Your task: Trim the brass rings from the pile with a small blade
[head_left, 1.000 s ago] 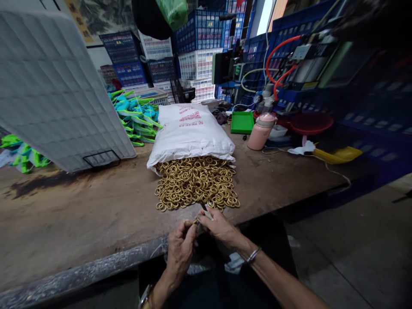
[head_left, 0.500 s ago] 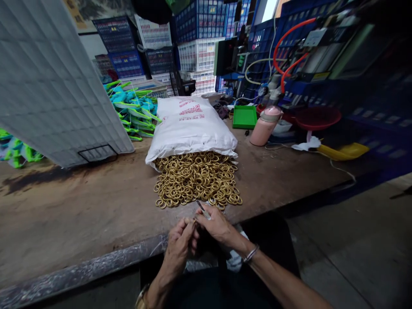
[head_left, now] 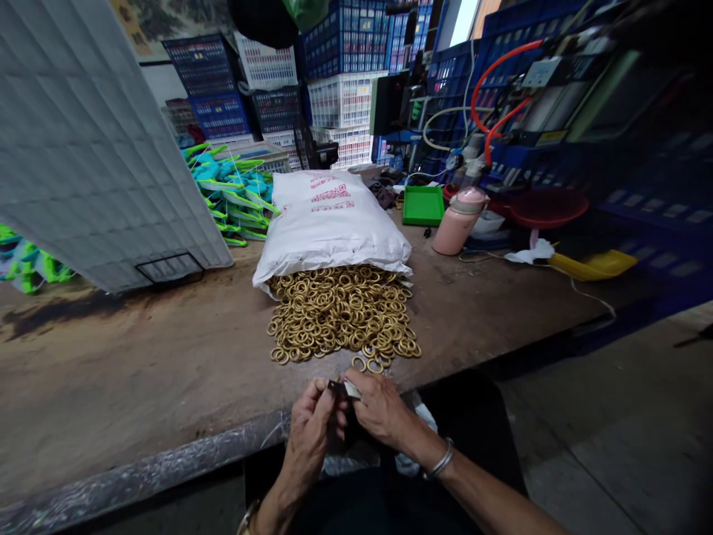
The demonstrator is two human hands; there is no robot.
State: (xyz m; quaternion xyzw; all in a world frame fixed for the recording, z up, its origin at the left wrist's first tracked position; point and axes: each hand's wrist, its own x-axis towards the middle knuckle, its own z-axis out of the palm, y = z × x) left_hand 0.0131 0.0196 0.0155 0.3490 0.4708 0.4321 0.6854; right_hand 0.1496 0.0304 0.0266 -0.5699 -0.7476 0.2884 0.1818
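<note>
Over the table's front edge, my left hand (head_left: 315,416) is closed in a pinch. What sits between its fingertips is mostly hidden. Close beside it, my right hand (head_left: 384,409) grips a small knife (head_left: 352,390) with a pale handle. Its dark blade points left and reaches the left fingertips. Just beyond both hands, a heap of gold-coloured rings (head_left: 339,312) spills from the mouth of a white sack (head_left: 334,223) with red print. A few rings lie apart at the heap's near side.
A grey ribbed panel (head_left: 111,148) stands at left, with green and blue plastic pieces (head_left: 234,193) behind it. To the right are a green tray (head_left: 423,206), a pink bottle (head_left: 457,223), a red dish (head_left: 549,208) and a yellow scoop (head_left: 596,265). Stacked crates (head_left: 342,100) fill the back.
The knife has swung from pointing up and away to pointing left, its blade now at my left fingertips. My right hand has lowered slightly. Two rings now show nearer my right hand.
</note>
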